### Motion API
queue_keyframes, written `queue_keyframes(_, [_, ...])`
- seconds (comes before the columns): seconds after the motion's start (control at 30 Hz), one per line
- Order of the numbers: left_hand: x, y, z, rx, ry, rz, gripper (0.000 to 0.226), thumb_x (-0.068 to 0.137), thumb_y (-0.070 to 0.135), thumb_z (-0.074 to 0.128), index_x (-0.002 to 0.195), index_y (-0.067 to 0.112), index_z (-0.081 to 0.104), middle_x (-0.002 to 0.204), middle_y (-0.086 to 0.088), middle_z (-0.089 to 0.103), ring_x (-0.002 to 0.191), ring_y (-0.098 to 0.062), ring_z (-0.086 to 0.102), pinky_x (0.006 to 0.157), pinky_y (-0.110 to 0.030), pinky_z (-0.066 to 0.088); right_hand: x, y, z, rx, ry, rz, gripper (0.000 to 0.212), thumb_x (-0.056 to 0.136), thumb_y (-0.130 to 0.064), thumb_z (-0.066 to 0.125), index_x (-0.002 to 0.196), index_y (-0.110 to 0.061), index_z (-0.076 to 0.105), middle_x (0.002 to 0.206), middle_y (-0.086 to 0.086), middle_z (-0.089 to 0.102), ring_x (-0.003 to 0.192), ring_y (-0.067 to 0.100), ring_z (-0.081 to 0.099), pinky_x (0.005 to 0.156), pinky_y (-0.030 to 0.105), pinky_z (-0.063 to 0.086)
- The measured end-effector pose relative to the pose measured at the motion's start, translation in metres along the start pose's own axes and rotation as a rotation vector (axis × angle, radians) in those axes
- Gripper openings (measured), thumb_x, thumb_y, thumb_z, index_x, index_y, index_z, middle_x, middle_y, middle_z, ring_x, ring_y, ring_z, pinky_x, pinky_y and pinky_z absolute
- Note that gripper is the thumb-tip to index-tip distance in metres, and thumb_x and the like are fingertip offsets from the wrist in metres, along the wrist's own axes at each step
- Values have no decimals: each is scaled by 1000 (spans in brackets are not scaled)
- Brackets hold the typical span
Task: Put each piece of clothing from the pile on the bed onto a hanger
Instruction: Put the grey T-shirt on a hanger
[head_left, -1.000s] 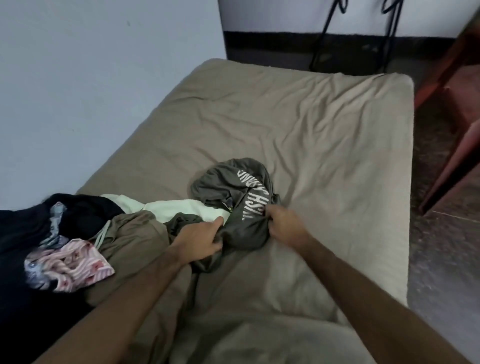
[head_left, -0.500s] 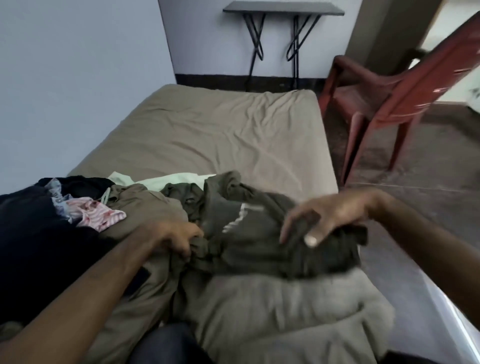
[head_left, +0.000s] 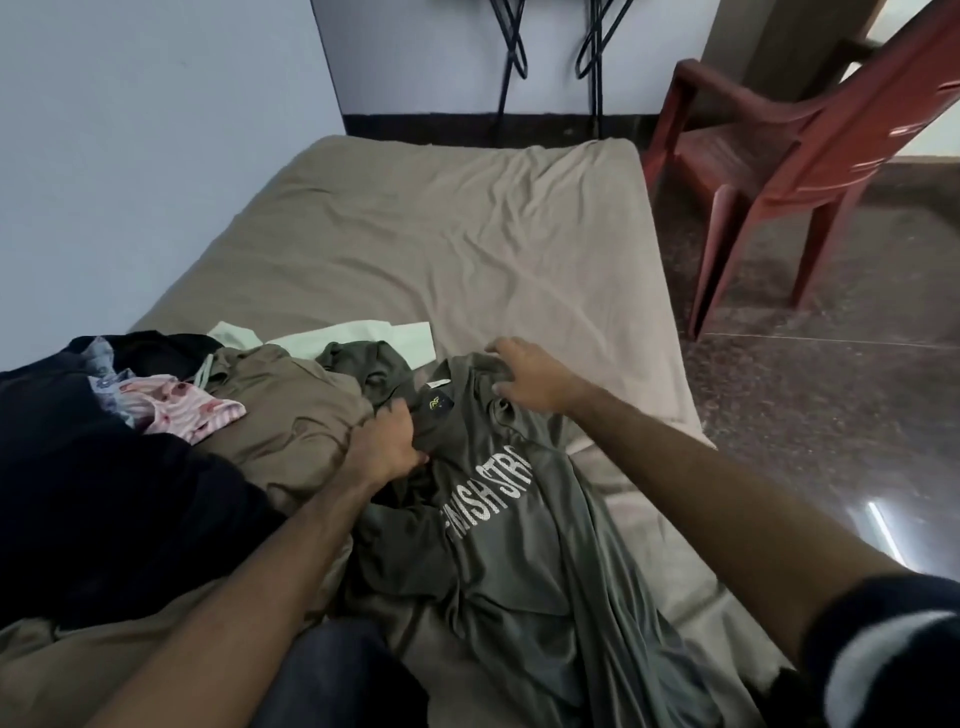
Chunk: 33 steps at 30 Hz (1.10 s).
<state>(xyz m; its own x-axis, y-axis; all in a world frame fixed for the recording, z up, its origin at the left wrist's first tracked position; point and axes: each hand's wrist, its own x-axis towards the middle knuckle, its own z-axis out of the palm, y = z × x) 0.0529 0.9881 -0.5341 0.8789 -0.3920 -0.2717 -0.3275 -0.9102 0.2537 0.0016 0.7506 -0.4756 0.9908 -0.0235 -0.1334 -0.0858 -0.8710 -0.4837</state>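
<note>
At centre frame, my left hand (head_left: 387, 447) pinches the grey T-shirt (head_left: 498, 530) by its collar on the bed (head_left: 467, 234); my right hand (head_left: 530, 379), fingers spread, flattens its shoulder. Next it likely needs a hanger, none visible.

A red plastic chair (head_left: 810, 140) stands on the dark speckled floor (head_left: 831, 415) near black metal table legs (head_left: 550, 57) against the pale wall (head_left: 130, 156).
</note>
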Motion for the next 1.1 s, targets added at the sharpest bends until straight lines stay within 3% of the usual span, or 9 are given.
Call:
queue_keyframes(0.17, [-6, 12, 2, -370, 0, 229, 20, 79, 9, 71, 97, 6, 63, 95, -6, 68, 93, -20, 64, 75, -31, 43, 61, 8, 26, -121, -160, 63, 105, 76, -49, 80, 156, -15, 21, 155, 12, 40, 143, 34, 36, 119, 57, 9])
queue_keyframes(0.23, [-10, 16, -11, -462, 47, 346, 17, 76, 16, 61, 92, 10, 62, 91, -3, 58, 87, -18, 58, 78, -34, 43, 66, 10, 22, -157, -206, 20, 82, 76, -43, 82, 144, -16, 44, 139, 9, 58, 129, 32, 53, 113, 46, 29])
queue_keyframes(0.3, [-14, 17, -28, -555, 52, 438, 19, 73, 24, 56, 91, 18, 60, 93, 1, 51, 88, -14, 55, 81, -29, 43, 63, 17, 8, -68, -254, -85, 38, 81, -23, 79, 116, -12, 66, 109, 8, 70, 100, 23, 66, 87, 32, 49])
queue_keyframes(0.37, [-21, 20, -46, -716, 9, 487, 22, 72, 25, 59, 94, 23, 58, 98, 6, 54, 93, -7, 55, 85, -19, 42, 53, 23, -21, 140, -191, -140, 13, 83, -7, 75, 94, -9, 67, 84, 5, 66, 72, 4, 62, 68, 25, 48])
queue_keyframes(0.57, [-44, 53, -99, -951, -78, 543, 41, 82, 7, 70, 118, -2, 55, 108, -3, 69, 100, -10, 67, 90, -26, 54, -1, 15, -156, 745, 181, -170, 16, 85, 1, 62, 87, -13, 55, 78, 7, 62, 71, 20, 61, 68, 34, 53])
queue_keyframes(0.7, [-45, 78, -159, -649, 189, 531, 45, 79, 23, 78, 117, 6, 59, 106, -4, 69, 96, -17, 68, 85, -28, 53, -51, -7, -240, 896, 466, -163, 20, 89, 3, 58, 90, -16, 54, 78, 2, 67, 72, 17, 63, 69, 31, 50])
queue_keyframes(0.87, [-67, 101, -266, -479, 635, 504, 23, 82, 11, 80, 103, 8, 70, 89, -4, 69, 86, -23, 64, 69, -25, 39, -134, -30, -330, 520, 627, -173, 20, 92, -1, 64, 98, -20, 61, 96, 8, 66, 91, 18, 60, 88, 35, 47])
queue_keyframes(0.93, [-83, 104, -309, -448, 766, 498, 17, 82, 8, 77, 98, 12, 73, 85, -8, 72, 82, -24, 66, 70, -26, 42, -164, -38, -356, 331, 643, -169, 8, 93, -11, 70, 92, -17, 64, 89, 7, 66, 82, 13, 59, 81, 34, 48])
queue_keyframes(1.1, [-128, 109, -385, -511, 898, 540, 4, 89, 13, 71, 92, 12, 73, 85, -5, 70, 85, -23, 63, 74, -28, 44, -214, -65, -395, 284, 883, -186, 34, 95, -32, 68, 73, -9, 56, 69, -1, 52, 65, 7, 47, 63, 30, 36])
